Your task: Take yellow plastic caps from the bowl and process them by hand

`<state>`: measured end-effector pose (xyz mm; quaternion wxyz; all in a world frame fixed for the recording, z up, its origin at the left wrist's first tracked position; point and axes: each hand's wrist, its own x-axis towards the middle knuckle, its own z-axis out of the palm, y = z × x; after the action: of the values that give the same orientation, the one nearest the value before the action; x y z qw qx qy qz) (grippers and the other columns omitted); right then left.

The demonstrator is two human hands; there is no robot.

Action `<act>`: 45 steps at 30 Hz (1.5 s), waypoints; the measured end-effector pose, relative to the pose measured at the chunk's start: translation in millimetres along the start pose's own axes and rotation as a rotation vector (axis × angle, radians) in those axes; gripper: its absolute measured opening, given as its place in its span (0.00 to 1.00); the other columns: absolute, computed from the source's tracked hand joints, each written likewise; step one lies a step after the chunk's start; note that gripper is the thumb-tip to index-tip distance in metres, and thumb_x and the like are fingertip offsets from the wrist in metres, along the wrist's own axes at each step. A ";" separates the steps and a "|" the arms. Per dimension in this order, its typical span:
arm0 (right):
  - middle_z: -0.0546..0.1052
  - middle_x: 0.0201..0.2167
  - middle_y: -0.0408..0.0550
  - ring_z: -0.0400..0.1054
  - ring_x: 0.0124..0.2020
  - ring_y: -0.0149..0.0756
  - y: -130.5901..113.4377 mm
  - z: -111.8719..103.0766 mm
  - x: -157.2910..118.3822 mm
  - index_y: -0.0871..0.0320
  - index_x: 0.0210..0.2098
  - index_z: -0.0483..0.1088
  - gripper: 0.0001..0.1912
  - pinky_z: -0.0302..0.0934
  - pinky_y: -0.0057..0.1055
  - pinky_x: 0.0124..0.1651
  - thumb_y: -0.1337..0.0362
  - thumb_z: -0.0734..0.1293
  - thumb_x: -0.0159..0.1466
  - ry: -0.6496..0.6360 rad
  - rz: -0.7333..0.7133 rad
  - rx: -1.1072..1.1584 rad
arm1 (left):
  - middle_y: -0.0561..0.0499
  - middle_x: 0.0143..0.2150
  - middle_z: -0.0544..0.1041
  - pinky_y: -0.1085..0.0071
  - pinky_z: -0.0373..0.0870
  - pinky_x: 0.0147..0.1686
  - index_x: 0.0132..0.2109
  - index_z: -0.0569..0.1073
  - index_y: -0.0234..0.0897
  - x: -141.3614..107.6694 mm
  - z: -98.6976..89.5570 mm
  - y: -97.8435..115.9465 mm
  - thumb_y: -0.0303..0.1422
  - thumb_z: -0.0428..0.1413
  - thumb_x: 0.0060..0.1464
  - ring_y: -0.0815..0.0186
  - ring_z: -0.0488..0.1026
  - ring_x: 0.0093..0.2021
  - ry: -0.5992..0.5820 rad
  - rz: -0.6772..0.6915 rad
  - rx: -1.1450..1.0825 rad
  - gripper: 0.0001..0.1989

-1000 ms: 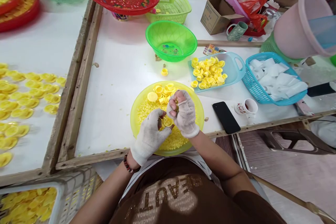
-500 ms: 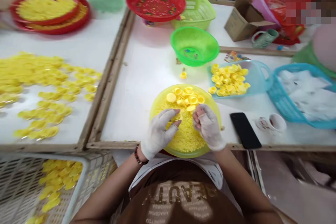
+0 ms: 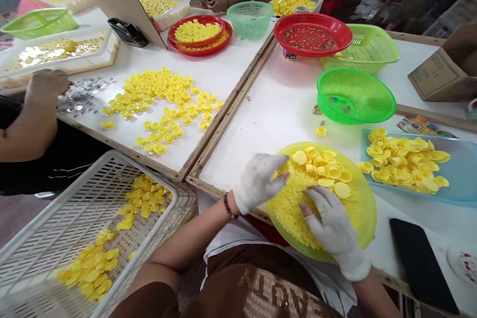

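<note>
A yellow bowl [image 3: 367,208] holds small yellow granules [image 3: 298,211] and several yellow plastic caps [image 3: 330,166], shaped like little hats, heaped at its far side. Over the bowl's left rim is my left hand [image 3: 261,184], in a white fingerless glove, closed with a yellow cap [image 3: 275,175] partly showing between thumb and fingers. My right hand [image 3: 330,223], gloved likewise, hovers palm down above the granules. Its fingers are apart and hold nothing visible. Right of the bowl, a blue tray [image 3: 460,174] carries more yellow caps [image 3: 408,159].
A green bowl [image 3: 356,97] and a red tray [image 3: 313,35] stand behind. Yellow caps [image 3: 160,92] lie spread on the left table; a white crate [image 3: 48,223] with yellow pieces is below. A black phone [image 3: 423,263] lies right. A co-worker's hand [image 3: 48,84] is at far left.
The view has swung left, bringing the crate and co-workers into sight. My left hand has moved to the bowl's left rim; my right hand's fingers have spread over the granules.
</note>
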<state>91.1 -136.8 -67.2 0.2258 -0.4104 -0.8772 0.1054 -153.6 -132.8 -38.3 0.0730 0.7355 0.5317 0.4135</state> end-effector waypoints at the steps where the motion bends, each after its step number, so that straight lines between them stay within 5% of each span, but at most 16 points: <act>1: 0.75 0.49 0.58 0.70 0.50 0.54 -3.0 -0.4 0.0 0.58 0.52 0.71 0.15 0.66 0.52 0.53 0.58 0.65 0.69 -0.055 -0.019 -0.050 | 0.45 0.47 0.80 0.61 0.72 0.51 0.54 0.72 0.37 -0.1 -14.3 -17.0 0.33 0.57 0.62 0.59 0.77 0.47 0.045 -0.051 0.052 0.14; 6: 0.75 0.45 0.58 0.69 0.44 0.52 -13.8 1.1 0.4 0.59 0.47 0.72 0.14 0.65 0.50 0.48 0.57 0.65 0.69 -0.176 -0.046 -0.131 | 0.43 0.46 0.75 0.61 0.70 0.48 0.46 0.74 0.36 -10.1 -94.9 -136.7 0.32 0.58 0.57 0.58 0.73 0.44 0.211 -0.484 0.409 0.10; 9: 0.75 0.43 0.57 0.68 0.44 0.51 -15.0 1.2 0.6 0.59 0.47 0.71 0.13 0.64 0.48 0.48 0.57 0.64 0.70 -0.175 -0.024 -0.106 | 0.46 0.40 0.71 0.60 0.69 0.47 0.42 0.72 0.34 -16.7 -125.9 -197.4 0.30 0.60 0.53 0.61 0.70 0.38 0.243 -0.711 0.512 0.09; 12: 0.74 0.47 0.57 0.67 0.46 0.51 -19.3 -2.6 0.3 0.59 0.51 0.70 0.15 0.63 0.47 0.49 0.57 0.63 0.70 -0.177 -0.009 -0.071 | 0.52 0.33 0.68 0.61 0.69 0.47 0.35 0.68 0.35 -17.7 -137.5 -228.2 0.32 0.60 0.53 0.63 0.68 0.39 0.209 -0.718 0.484 0.08; 15: 0.73 0.49 0.58 0.66 0.48 0.51 -26.6 -5.4 1.1 0.58 0.52 0.70 0.17 0.62 0.46 0.50 0.55 0.65 0.69 -0.217 0.017 -0.055 | 0.54 0.31 0.67 0.57 0.70 0.50 0.33 0.66 0.35 -10.2 -135.3 -233.5 0.37 0.61 0.52 0.61 0.69 0.42 0.188 -0.682 0.445 0.13; 18: 0.75 0.43 0.56 0.67 0.44 0.48 -27.7 -2.2 4.9 0.59 0.46 0.71 0.14 0.62 0.45 0.47 0.56 0.64 0.70 -0.266 0.034 -0.055 | 0.52 0.38 0.70 0.50 0.65 0.56 0.37 0.70 0.34 7.3 -119.1 -215.4 0.39 0.60 0.53 0.54 0.70 0.51 0.208 -0.593 0.428 0.13; 21: 0.75 0.37 0.52 0.67 0.38 0.43 -21.3 1.5 9.0 0.58 0.38 0.70 0.12 0.61 0.40 0.43 0.58 0.61 0.72 -0.253 0.063 0.063 | 0.52 0.42 0.73 0.55 0.68 0.56 0.45 0.74 0.35 29.2 -82.9 -163.2 0.38 0.56 0.61 0.56 0.71 0.52 0.164 -0.284 0.379 0.11; 26: 0.68 0.26 0.41 0.63 0.27 0.32 -10.3 -2.7 17.7 0.56 0.32 0.66 0.14 0.58 0.31 0.33 0.55 0.62 0.71 -0.010 0.427 0.718 | 0.46 0.48 0.76 0.65 0.74 0.43 0.50 0.76 0.37 64.2 4.4 -50.3 0.34 0.57 0.62 0.63 0.74 0.42 -0.186 0.124 0.187 0.11; 29: 0.64 0.23 0.37 0.57 0.20 0.26 -6.2 -8.0 23.3 0.55 0.31 0.63 0.17 0.52 0.27 0.24 0.50 0.65 0.68 0.103 0.714 1.194 | 0.43 0.49 0.77 0.59 0.72 0.43 0.50 0.76 0.37 81.0 38.4 -17.0 0.29 0.58 0.59 0.56 0.74 0.45 -0.409 0.331 0.338 0.12; 32: 0.65 0.24 0.36 0.55 0.19 0.22 -2.6 -14.4 25.3 0.56 0.30 0.62 0.20 0.47 0.23 0.22 0.48 0.70 0.63 0.198 0.829 1.501 | 0.43 0.45 0.79 0.60 0.70 0.42 0.43 0.76 0.36 84.7 48.5 -9.9 0.28 0.55 0.61 0.55 0.74 0.43 -0.494 0.330 0.388 0.06; 39: 0.64 0.22 0.36 0.55 0.18 0.21 3.2 -25.9 31.7 0.57 0.29 0.64 0.23 0.45 0.20 0.20 0.47 0.74 0.58 0.308 0.881 1.720 | 0.47 0.40 0.81 0.67 0.70 0.36 0.48 0.75 0.38 50.8 45.8 -6.3 0.29 0.51 0.64 0.60 0.78 0.37 -0.418 -0.027 0.163 0.10; 42: 0.64 0.23 0.36 0.55 0.18 0.21 5.4 -22.5 35.5 0.57 0.29 0.64 0.23 0.46 0.21 0.20 0.47 0.75 0.58 0.360 0.853 1.718 | 0.45 0.46 0.79 0.66 0.73 0.41 0.50 0.74 0.37 40.8 42.2 4.1 0.29 0.49 0.65 0.60 0.78 0.42 -0.332 0.024 0.104 0.11; 45: 0.64 0.23 0.36 0.55 0.18 0.21 6.9 -19.9 38.1 0.57 0.29 0.63 0.23 0.45 0.21 0.19 0.46 0.74 0.59 0.407 0.839 1.706 | 0.43 0.49 0.77 0.62 0.74 0.46 0.51 0.73 0.35 34.7 41.6 15.3 0.36 0.55 0.63 0.57 0.76 0.45 -0.371 0.131 0.048 0.13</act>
<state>84.0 -103.1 -40.5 0.5389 -0.3984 -0.2328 0.7047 -110.8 -96.2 -38.5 0.1252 0.8336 0.4699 0.2619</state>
